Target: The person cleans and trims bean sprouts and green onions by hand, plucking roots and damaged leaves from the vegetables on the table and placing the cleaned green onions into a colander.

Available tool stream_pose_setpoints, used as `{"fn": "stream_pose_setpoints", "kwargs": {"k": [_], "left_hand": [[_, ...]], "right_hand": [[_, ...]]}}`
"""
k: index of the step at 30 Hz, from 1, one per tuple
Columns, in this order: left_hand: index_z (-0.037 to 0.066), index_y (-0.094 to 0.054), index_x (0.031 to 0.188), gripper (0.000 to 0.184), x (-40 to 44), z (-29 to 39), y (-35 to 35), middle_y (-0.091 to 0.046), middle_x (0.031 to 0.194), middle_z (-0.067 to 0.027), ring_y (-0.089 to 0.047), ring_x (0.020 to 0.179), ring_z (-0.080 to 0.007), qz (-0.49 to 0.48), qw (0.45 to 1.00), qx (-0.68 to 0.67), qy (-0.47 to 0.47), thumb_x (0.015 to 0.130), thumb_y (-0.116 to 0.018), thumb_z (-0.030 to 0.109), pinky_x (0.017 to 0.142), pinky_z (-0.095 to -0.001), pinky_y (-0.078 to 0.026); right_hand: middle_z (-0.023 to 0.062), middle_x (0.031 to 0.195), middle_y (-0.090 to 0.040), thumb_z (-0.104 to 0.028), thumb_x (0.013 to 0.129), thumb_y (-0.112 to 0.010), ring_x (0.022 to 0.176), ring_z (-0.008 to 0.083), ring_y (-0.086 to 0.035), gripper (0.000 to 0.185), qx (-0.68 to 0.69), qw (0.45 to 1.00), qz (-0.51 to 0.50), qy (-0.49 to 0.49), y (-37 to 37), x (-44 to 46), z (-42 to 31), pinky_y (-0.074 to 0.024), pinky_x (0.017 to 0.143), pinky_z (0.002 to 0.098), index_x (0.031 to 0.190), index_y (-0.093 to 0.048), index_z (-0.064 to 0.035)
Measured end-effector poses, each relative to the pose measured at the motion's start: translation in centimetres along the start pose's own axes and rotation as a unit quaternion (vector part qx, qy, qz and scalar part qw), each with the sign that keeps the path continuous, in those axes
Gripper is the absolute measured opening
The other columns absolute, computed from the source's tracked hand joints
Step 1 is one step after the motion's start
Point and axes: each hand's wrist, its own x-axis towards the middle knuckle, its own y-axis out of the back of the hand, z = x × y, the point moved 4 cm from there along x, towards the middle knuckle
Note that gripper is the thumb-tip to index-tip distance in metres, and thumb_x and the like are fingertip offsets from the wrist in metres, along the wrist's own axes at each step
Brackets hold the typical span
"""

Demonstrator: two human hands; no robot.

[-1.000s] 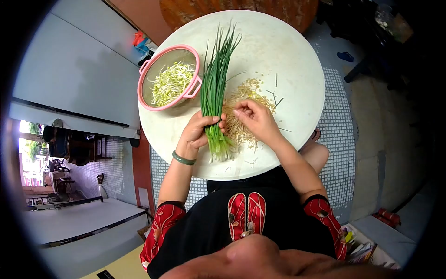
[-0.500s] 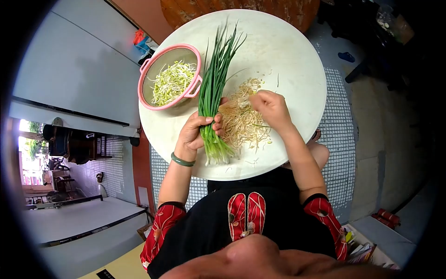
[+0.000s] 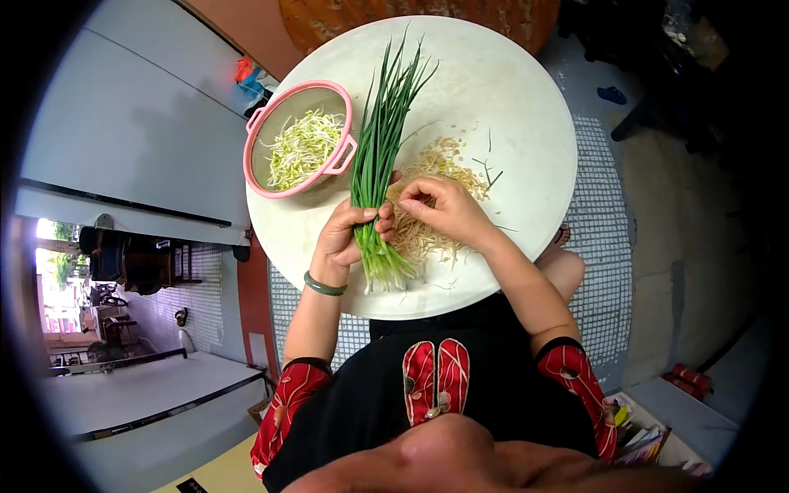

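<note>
A bunch of garlic chives [image 3: 380,156] is gripped near its pale lower end by my left hand [image 3: 345,230], which wears a green bangle. The long green leaves point away from me, and the whitish stem ends fan out below my fingers. My right hand [image 3: 444,209] is closed in a pinch just right of the bunch, over the pile. What its fingertips hold, if anything, I cannot make out. Under and around it lies a heap of thin brownish bean sprout tails [image 3: 431,242]. Several short green scraps [image 3: 491,177] lie to the right of the heap.
A pink-rimmed strainer [image 3: 346,115] holding bean sprouts [image 3: 306,148] stands at the left of the round white table [image 3: 518,99]. Beyond the table's far edge is a brown wooden surface [image 3: 419,6]. A blue slipper [image 3: 611,95] lies on the floor at right.
My right hand has moved left, from above the heap to beside the bunch. Green scraps now lie on the table at the heap's right. My left hand has stayed nearly still.
</note>
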Motion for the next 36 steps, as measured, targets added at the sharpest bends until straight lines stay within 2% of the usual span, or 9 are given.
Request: {"fn": "stream_pose_setpoints", "kwargs": {"k": [5, 9, 10, 11, 13, 14, 21, 30, 36], "left_hand": [[-0.002, -0.019, 0.147, 0.080, -0.3, 0.1, 0.2, -0.057, 0.086, -0.0095, -0.050, 0.066, -0.0126, 0.003, 1.000, -0.001, -0.002, 0.078, -0.059, 0.001, 0.060, -0.0271, -0.043], [-0.003, -0.020, 0.146, 0.078, -0.2, 0.0, 0.5, -0.056, 0.086, -0.0098, -0.048, 0.066, -0.0127, -0.012, 1.000, -0.007, -0.002, 0.078, -0.058, 0.001, 0.059, -0.0268, -0.043], [-0.004, -0.020, 0.146, 0.077, -0.1, -0.1, 0.5, -0.055, 0.085, -0.0093, -0.048, 0.066, -0.0127, -0.016, 1.000, -0.009, -0.002, 0.079, -0.058, 0.002, 0.059, -0.0268, -0.043], [-0.004, -0.021, 0.146, 0.076, -0.1, -0.2, 0.5, -0.053, 0.084, -0.0086, -0.047, 0.066, -0.0127, -0.020, 1.000, -0.012, 0.001, 0.079, -0.058, 0.002, 0.059, -0.0268, -0.043], [-0.004, -0.021, 0.145, 0.075, -0.1, -0.3, 0.5, -0.051, 0.083, -0.0073, -0.046, 0.066, -0.0127, -0.028, 0.999, -0.018, 0.009, 0.079, -0.058, 0.002, 0.058, -0.0268, -0.043], [-0.004, -0.022, 0.145, 0.075, 0.0, -0.3, 0.4, -0.050, 0.083, -0.0067, -0.046, 0.067, -0.0127, -0.032, 0.999, -0.014, 0.011, 0.080, -0.057, 0.002, 0.058, -0.0265, -0.042], [-0.004, -0.024, 0.144, 0.073, -0.3, -0.5, 0.0, -0.048, 0.081, -0.0052, -0.045, 0.065, -0.0120, -0.038, 0.999, -0.002, 0.026, 0.080, -0.057, 0.003, 0.056, -0.0249, -0.040], [-0.002, -0.030, 0.142, 0.068, -0.8, -0.6, 0.2, -0.053, 0.084, -0.0085, -0.048, 0.067, -0.0128, -0.034, 0.998, -0.015, 0.043, 0.080, -0.057, 0.001, 0.059, -0.0265, -0.041], [-0.003, -0.030, 0.142, 0.068, -0.8, -0.5, 0.9, -0.052, 0.083, -0.0083, -0.045, 0.065, -0.0124, -0.020, 0.999, -0.019, 0.038, 0.079, -0.056, -0.002, 0.058, -0.0253, -0.039]], "right_hand": [[0.0035, 0.078, -0.060, -0.016, 0.091, -0.059, 0.070, 0.0130, -0.056, 0.016, 0.058, 0.995, 0.068, -0.054, 2.2, -0.3, 1.2, -0.0473, 0.067, 0.0279, 0.087, -0.059, -0.0009], [0.0009, 0.078, -0.059, -0.019, 0.095, -0.054, 0.073, 0.0115, -0.054, 0.018, 0.316, 0.949, 0.021, 0.012, 4.4, -0.2, 2.1, -0.0461, 0.070, 0.0273, 0.087, -0.059, -0.0032], [0.0029, 0.077, -0.060, -0.019, 0.091, -0.060, 0.073, 0.0152, -0.057, 0.015, 0.180, 0.982, 0.031, -0.053, 4.5, -0.2, 2.9, -0.0473, 0.069, 0.0290, 0.088, -0.061, -0.0044], [0.0039, 0.077, -0.060, -0.018, 0.090, -0.061, 0.073, 0.0169, -0.058, 0.013, 0.004, 0.994, 0.107, 0.004, 5.2, -0.2, 2.7, -0.0476, 0.069, 0.0295, 0.088, -0.062, -0.0047], [0.0058, 0.078, -0.061, -0.017, 0.087, -0.065, 0.073, 0.0204, -0.060, 0.012, -0.341, 0.901, 0.245, 0.113, 5.3, -0.1, -0.1, -0.0482, 0.069, 0.0304, 0.088, -0.063, -0.0054], [0.0072, 0.080, -0.062, -0.014, 0.083, -0.067, 0.073, 0.0230, -0.062, 0.009, -0.215, 0.945, 0.245, 0.028, 5.8, -0.2, -0.2, -0.0482, 0.068, 0.0317, 0.089, -0.064, -0.0071], [0.0040, 0.082, -0.060, -0.014, 0.080, -0.070, 0.076, 0.0214, -0.060, 0.013, -0.290, 0.893, 0.231, 0.256, 5.3, 1.1, -3.5, -0.0462, 0.070, 0.0341, 0.092, -0.067, -0.0112], [0.0023, 0.084, -0.062, -0.013, 0.072, -0.071, 0.081, 0.0202, -0.059, 0.015, -0.297, 0.895, 0.092, 0.321, 4.4, 2.3, -4.5, -0.0452, 0.074, 0.0353, 0.086, -0.067, -0.0114], [0.0042, 0.084, -0.063, -0.004, 0.076, -0.068, 0.076, 0.0211, -0.059, 0.015, -0.313, 0.900, 0.061, 0.296, 5.0, 1.4, -5.1, -0.0475, 0.071, 0.0315, 0.090, -0.070, -0.0089]]}}
